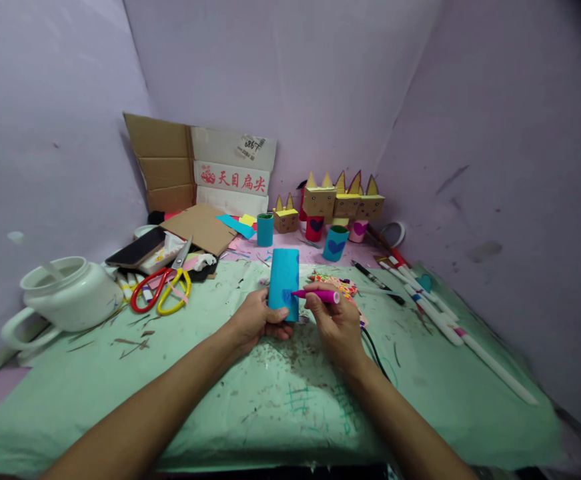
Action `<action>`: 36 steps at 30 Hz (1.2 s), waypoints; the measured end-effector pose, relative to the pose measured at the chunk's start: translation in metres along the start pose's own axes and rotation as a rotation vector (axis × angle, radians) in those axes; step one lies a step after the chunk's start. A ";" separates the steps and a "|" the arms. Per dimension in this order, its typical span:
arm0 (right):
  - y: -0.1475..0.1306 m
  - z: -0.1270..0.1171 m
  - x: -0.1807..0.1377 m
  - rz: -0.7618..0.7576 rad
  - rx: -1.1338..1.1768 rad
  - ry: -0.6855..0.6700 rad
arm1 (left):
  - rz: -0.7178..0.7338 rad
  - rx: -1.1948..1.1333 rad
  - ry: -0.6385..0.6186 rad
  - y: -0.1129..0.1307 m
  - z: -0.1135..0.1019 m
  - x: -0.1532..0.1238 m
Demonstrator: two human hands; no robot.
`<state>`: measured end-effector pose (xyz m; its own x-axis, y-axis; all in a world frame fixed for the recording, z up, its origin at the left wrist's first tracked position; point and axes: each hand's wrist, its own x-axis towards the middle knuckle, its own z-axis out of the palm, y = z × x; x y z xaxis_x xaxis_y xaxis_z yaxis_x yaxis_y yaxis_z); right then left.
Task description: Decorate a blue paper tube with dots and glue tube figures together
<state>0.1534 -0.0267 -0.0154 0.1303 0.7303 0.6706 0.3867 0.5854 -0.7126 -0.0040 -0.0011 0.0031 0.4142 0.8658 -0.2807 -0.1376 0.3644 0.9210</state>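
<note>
My left hand is closed around the lower part of a blue paper tube, which stands roughly upright above the green table cover. Its thumb presses the tube's front near the bottom edge. In my right hand, a magenta marker is pinched, its tip pointing left and at the tube's surface. Whether the tip touches I cannot tell for certain. A darker blue patch shows on the tube beside that tip. Behind my right hand lies a colourful patterned item, partly hidden.
Scissors with red and yellow handles lie left, near a white teapot-like pot and a phone. Cardboard cat-eared figures, a blue tube with a heart and another blue tube stand behind. Several white markers lie right.
</note>
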 end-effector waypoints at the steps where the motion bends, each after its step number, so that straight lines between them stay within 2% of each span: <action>1: 0.001 0.000 0.000 0.003 0.003 -0.002 | 0.002 0.000 0.000 0.000 0.000 0.000; 19: 0.001 -0.001 -0.002 0.034 -0.009 0.006 | -0.001 -0.005 0.017 0.001 0.001 -0.001; 36: -0.007 0.000 0.001 0.028 0.051 -0.045 | 0.015 0.013 0.022 0.001 0.002 0.000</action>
<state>0.1509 -0.0302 -0.0102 0.0991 0.7608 0.6414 0.3364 0.5810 -0.7412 -0.0025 -0.0014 0.0046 0.3927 0.8784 -0.2725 -0.1315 0.3468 0.9287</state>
